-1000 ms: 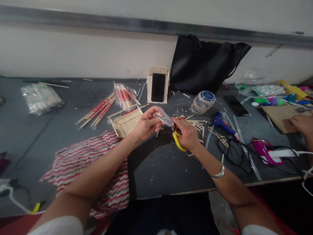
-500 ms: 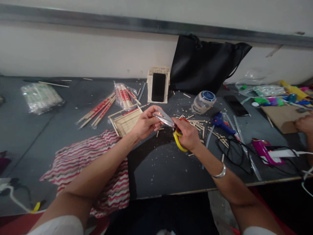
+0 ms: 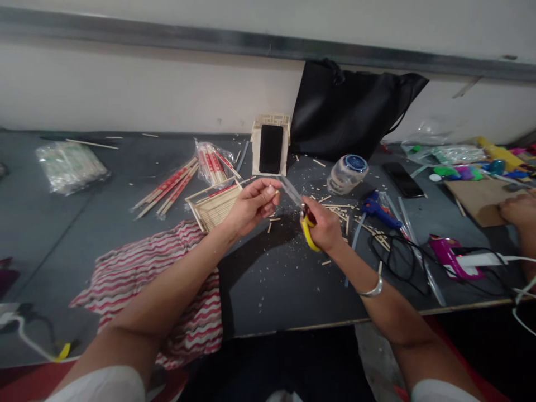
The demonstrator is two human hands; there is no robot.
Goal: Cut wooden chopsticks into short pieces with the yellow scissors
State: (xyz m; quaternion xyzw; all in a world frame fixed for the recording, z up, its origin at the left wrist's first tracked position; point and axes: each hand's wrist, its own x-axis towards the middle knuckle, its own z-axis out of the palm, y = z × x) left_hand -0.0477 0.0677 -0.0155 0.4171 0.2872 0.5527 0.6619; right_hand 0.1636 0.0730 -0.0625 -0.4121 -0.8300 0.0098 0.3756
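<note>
My right hand (image 3: 322,223) is closed around the handles of a pair of scissors (image 3: 310,234), yellow in the part that shows. Their blades, smeared by motion, point up and left towards my left hand (image 3: 257,204). Thumb and fingertips of that hand pinch a short wooden stick (image 3: 277,192), of which only a pale end shows. Beneath the hands lie scattered cut stick pieces (image 3: 341,207). Left of them, partly behind my left hand, is a frame of glued sticks (image 3: 211,209).
A phone (image 3: 271,148) leans on a stick-built stand at the back. Around the table are a jar (image 3: 348,174), a blue glue gun (image 3: 381,212), chopstick bundles (image 3: 171,187), a striped cloth (image 3: 163,285) and a black bag (image 3: 352,111). Another person's hand (image 3: 519,211) rests at the right.
The scissors have swung away from my left fingertips, and their blades now point more upward. My right hand has shifted slightly right. My left hand has turned a little, its pinch kept.
</note>
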